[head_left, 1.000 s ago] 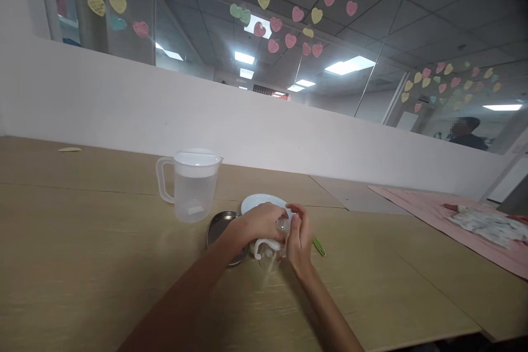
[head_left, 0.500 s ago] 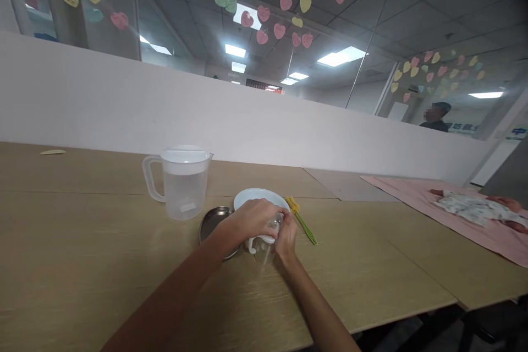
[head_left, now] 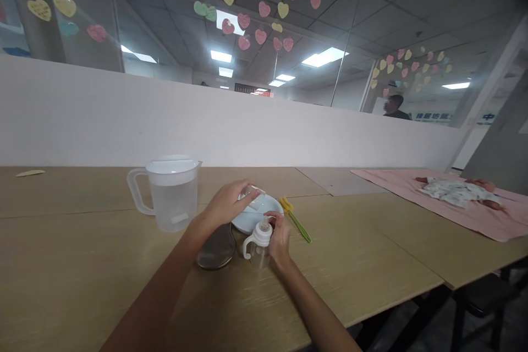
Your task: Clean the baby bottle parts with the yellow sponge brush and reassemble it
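A clear cap (head_left: 249, 193) is gripped in my left hand (head_left: 229, 203), over the white plate (head_left: 247, 222). The baby bottle (head_left: 260, 247) stands upright on the table, with a white collar, a side handle and its nipple uncovered. My right hand (head_left: 280, 237) is wrapped against the bottle's right side, its fingers near the nipple. A steel kidney-shaped tray (head_left: 216, 248) lies left of the bottle, partly behind my left forearm.
A lidded clear pitcher (head_left: 175, 198) stands at the left. The green-handled brush (head_left: 300, 225) with a yellow head lies right of the plate. A baby doll (head_left: 456, 192) rests on a pink cloth (head_left: 390, 181) farther right. Behind the glass is a person (head_left: 396, 108).
My left hand has lifted the clear cap off the bottle and moved it up and left over the plate, exposing the nipple. The head view has shifted a little.
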### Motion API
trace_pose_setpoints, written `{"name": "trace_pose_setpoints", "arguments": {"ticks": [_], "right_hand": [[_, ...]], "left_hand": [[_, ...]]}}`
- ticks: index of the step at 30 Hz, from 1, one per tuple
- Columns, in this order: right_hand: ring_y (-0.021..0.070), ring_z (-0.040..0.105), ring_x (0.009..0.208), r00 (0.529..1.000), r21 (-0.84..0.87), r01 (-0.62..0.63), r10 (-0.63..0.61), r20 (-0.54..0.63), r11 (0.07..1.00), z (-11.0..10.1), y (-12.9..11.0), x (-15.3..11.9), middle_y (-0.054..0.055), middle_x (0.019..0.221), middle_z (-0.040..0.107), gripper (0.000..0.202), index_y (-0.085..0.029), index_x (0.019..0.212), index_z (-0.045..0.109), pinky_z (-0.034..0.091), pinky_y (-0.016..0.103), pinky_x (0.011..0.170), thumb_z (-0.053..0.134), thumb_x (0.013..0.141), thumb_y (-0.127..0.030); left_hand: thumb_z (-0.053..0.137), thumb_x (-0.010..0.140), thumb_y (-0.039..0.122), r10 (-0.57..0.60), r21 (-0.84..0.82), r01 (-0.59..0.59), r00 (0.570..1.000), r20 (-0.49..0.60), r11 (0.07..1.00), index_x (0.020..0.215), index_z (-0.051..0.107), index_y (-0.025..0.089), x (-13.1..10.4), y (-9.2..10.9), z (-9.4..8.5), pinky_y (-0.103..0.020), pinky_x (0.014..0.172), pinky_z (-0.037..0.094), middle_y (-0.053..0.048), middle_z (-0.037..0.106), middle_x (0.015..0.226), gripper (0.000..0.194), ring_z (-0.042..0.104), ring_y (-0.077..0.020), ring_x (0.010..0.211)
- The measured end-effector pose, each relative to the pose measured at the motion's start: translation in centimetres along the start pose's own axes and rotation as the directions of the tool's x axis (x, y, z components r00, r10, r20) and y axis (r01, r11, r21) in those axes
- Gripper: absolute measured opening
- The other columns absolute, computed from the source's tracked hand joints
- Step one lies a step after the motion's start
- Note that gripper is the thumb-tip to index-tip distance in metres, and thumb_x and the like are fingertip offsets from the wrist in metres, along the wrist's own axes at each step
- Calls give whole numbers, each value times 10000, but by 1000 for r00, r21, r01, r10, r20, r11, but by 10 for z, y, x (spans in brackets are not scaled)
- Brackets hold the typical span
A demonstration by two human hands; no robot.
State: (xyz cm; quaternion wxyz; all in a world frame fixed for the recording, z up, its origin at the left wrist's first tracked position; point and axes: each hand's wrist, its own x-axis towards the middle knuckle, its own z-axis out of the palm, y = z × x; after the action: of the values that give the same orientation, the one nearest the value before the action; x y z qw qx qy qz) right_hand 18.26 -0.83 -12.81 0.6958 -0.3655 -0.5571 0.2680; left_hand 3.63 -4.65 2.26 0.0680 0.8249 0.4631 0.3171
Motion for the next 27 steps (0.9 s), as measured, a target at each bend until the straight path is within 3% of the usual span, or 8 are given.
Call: {"name": "trace_pose_setpoints", "arguments": {"ticks": [3, 8, 12, 19, 23, 27], "right_hand": [[145, 498, 529, 1000, -18, 21, -21, 8, 1000, 0, -1, -1, -12, 570, 531, 526, -161, 857, 611, 359, 256, 519, 249, 884, -542], [154, 536, 582, 999, -38, 34, -35, -11, 999, 0, -6, -2, 14, 632, 584, 514, -159, 830, 617, 396, 265, 563, 255, 896, -518], [166, 573, 661, 999, -65, 46, -46, 3, 997, -1, -7, -4, 33, 701, 629, 504, -166, 806, 622, 421, 269, 619, 276, 891, -523], [161, 564, 636, 998, -80, 58, -59, -6, 995, -2, -4, -5, 27, 676, 624, 495, -166, 797, 623, 420, 264, 609, 276, 897, -503], [165, 570, 639, 997, -88, 76, -77, -3, 993, -3, -3, -4, 32, 681, 629, 490, -168, 793, 621, 425, 270, 611, 276, 899, -498], [173, 582, 664, 998, -91, 62, -62, -1, 994, -3, -2, -4, 41, 714, 636, 502, -165, 822, 615, 431, 278, 624, 265, 896, -517]], "left_hand": [[433, 845, 444, -55, 113, 49, 997, 58, 992, 1088, 560, 163, 3, -18, 17, -336, 876, 418, -94, 617, 1130, 392, 560, -236, 1024], [529, 776, 250, -88, 216, 33, 964, 252, 976, 1183, 490, 128, 2, -43, 53, -346, 947, 390, -137, 555, 1222, 426, 520, -243, 1119], [459, 797, 203, -111, 248, 28, 938, 329, 968, 1233, 476, 142, -1, -49, 61, -360, 917, 409, -153, 527, 1256, 441, 518, -253, 1133], [428, 789, 206, -157, 261, 45, 891, 427, 964, 988, 642, 166, -2, -37, 55, -303, 736, 457, -128, 668, 1020, 294, 625, -238, 905], [433, 797, 233, -127, 205, 49, 913, 389, 977, 895, 666, 206, -2, -22, 37, -268, 710, 439, -74, 694, 888, 254, 628, -204, 834], [373, 849, 283, -19, 86, -10, 943, 333, 996, 975, 648, 221, -6, 2, 14, -250, 732, 424, -47, 683, 954, 309, 613, -180, 849]]}}
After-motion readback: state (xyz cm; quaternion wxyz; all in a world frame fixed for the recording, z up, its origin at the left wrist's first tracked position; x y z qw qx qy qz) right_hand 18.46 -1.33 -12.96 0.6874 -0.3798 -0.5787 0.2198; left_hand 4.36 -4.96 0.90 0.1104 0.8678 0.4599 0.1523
